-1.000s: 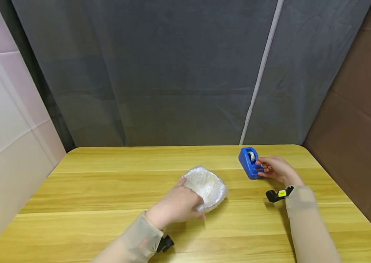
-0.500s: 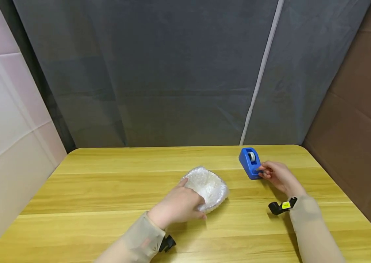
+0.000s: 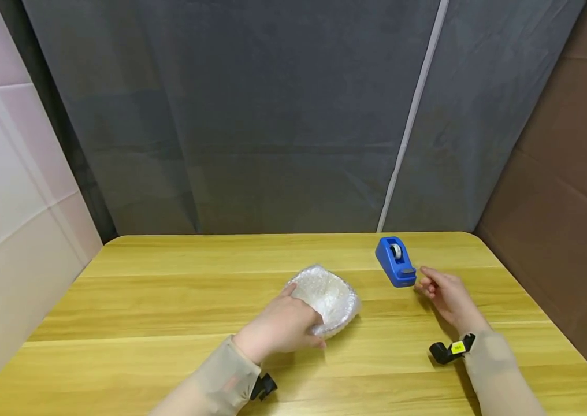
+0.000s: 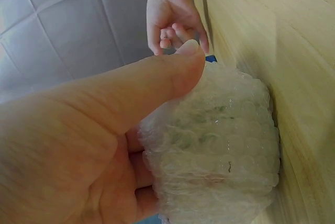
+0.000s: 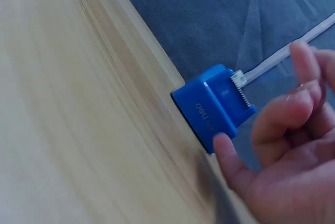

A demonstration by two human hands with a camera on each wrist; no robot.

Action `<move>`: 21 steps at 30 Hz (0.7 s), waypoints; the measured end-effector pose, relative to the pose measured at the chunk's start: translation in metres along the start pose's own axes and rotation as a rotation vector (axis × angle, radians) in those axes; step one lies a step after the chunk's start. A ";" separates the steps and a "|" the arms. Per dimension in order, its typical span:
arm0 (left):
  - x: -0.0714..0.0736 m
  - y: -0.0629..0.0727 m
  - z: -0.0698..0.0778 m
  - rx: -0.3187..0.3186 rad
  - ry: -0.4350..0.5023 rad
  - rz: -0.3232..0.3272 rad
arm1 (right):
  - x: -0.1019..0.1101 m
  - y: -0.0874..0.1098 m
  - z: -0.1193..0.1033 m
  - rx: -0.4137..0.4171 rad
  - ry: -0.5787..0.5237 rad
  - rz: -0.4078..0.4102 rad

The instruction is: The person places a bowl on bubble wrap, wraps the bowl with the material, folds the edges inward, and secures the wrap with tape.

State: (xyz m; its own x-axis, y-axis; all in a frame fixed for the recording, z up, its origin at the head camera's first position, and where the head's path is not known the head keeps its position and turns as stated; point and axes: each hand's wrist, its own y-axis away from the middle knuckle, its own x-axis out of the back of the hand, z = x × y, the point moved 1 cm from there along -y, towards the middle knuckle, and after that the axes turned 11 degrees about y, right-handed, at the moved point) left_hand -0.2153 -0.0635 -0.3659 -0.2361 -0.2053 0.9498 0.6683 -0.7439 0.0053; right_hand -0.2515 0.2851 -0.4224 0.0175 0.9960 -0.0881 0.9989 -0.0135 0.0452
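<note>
**Blue tape dispenser (image 3: 389, 264): right hand (image 3: 452, 296) backed off its front end**

Left to right:

Left hand (image 3: 279, 325): no visible shift over the last second. Fingers and thumb clamped on the bubble-wrapped bundle (image 3: 329, 290), near-left side.

Bundle: on the wooden table (image 3: 158, 306), left of the dispenser and nearer the wearer. Bowl-like, hollow facing up. Hollow shows only wrap where the hand doesn't cover it. Faint green marks show through the wrap in the left wrist view; can't tell what's inside.

Dispenser: upright near the far edge, whitish tape roll (image 3: 397, 251) in its cradle, toothed cutter (image 5: 242, 93) at the front.

Right hand: was at the cutter end, now just beside it, lower right. Contact not readable. Fingers partly curled, some tips bunched, one finger held away. Can't tell if they pinch a strip. My read: the pull at the dispenser is finished or nearly so; bundle stays steadied meanwhile.
</note>
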 end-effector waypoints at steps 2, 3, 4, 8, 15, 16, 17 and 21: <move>0.000 0.001 0.000 0.004 0.002 -0.001 | -0.001 0.002 0.000 -0.048 0.069 0.011; 0.001 0.001 0.000 0.006 0.001 -0.001 | -0.001 0.003 -0.001 -0.065 0.093 0.005; 0.001 0.001 0.000 0.006 0.000 0.001 | -0.001 0.004 -0.002 -0.079 0.113 0.005; 0.001 0.000 0.001 -0.003 0.002 0.006 | 0.001 0.006 -0.006 -0.128 0.200 0.005; 0.001 0.000 0.002 0.000 0.001 0.013 | 0.006 0.006 -0.011 -0.195 0.319 0.001; 0.001 0.000 0.002 0.000 0.001 0.013 | 0.006 0.005 -0.011 -0.203 0.330 0.001; 0.001 0.000 0.002 0.000 0.001 0.012 | 0.006 0.005 -0.011 -0.211 0.340 0.001; 0.000 -0.001 0.001 -0.003 0.004 0.007 | 0.007 0.005 -0.008 -0.231 0.360 -0.009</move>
State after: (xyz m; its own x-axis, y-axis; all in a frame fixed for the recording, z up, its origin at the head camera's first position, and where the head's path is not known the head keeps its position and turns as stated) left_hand -0.2153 -0.0621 -0.3652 -0.2344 -0.2126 0.9486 0.6674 -0.7447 -0.0020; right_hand -0.2465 0.2931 -0.4146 -0.0483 0.9639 0.2617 0.9621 -0.0255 0.2716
